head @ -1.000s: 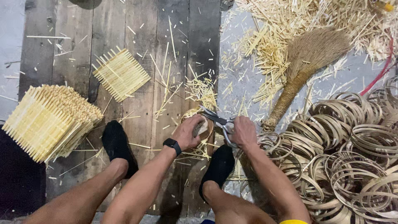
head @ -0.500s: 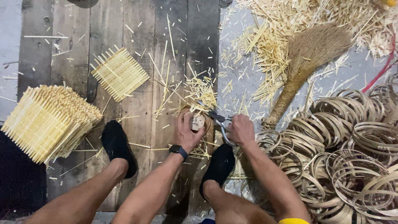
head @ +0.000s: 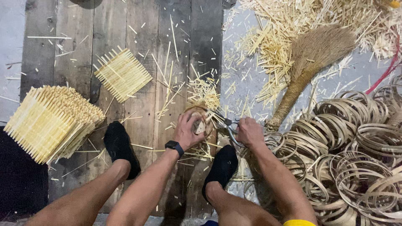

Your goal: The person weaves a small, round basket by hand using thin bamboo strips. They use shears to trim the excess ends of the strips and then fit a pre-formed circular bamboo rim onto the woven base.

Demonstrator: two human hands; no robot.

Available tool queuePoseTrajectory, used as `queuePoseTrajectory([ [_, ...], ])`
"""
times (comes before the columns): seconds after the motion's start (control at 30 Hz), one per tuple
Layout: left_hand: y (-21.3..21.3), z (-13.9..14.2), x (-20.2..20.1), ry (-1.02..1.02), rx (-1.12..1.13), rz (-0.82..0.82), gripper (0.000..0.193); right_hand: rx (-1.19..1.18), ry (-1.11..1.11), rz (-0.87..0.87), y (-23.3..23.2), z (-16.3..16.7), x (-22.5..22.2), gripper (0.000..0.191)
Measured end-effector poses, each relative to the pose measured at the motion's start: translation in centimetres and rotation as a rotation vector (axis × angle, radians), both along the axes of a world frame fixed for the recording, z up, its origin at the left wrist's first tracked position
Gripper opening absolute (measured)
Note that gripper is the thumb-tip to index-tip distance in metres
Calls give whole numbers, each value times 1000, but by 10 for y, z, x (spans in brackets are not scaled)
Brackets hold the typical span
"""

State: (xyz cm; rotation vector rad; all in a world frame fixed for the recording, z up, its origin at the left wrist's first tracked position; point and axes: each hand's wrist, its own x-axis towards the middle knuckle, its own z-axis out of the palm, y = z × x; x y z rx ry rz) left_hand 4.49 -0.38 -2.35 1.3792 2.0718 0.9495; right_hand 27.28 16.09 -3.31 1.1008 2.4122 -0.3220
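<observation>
I see dark weathered wooden floor planks (head: 138,50) under a heap of coiled pale bamboo-strip hoops (head: 356,146) at 4 o'clock, a stack of square woven bamboo-stick mats (head: 50,121) at 9 o'clock, and a brown straw hand broom (head: 310,67) at 2 o'clock. Centre frame, my left hand (head: 187,133) is clamped around a small round woven bamboo piece (head: 200,121). At its 3 o'clock, my right hand (head: 250,132) is closed on the handles of grey metal scissors (head: 228,125), blades touching that piece's fringe.
</observation>
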Motion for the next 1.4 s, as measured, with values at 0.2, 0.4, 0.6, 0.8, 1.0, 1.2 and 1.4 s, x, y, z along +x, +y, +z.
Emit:
queuePoseTrajectory([
  [0.2, 5, 5, -10, 1, -51, -165, 61, 37, -15, 105, -4, -1, -14, 50],
  [0.4, -3, 12, 2, -123, -198, 103, 85, -50, 15, 13, 2, 12, -3, 33],
  [0.6, -11, 2, 11, -112, 13, 132, 77, 24, -21, 93, -5, 14, -20, 53],
  [0.8, -14, -6, -1, -142, 17, 90, 74, -25, -8, 51, -2, 6, -5, 42],
  [1.0, -9, -9, -1, -100, -25, -12, 73, -20, 8, 72, -5, -6, -13, 50],
  [1.2, -10, 5, 6, 3, -104, 81, 74, -155, -28, -28, -2, 8, -11, 47],
  [1.4, -1, 12, 25, 100, -53, 155, 64, 47, 27, 118, -5, 3, -14, 61],
])
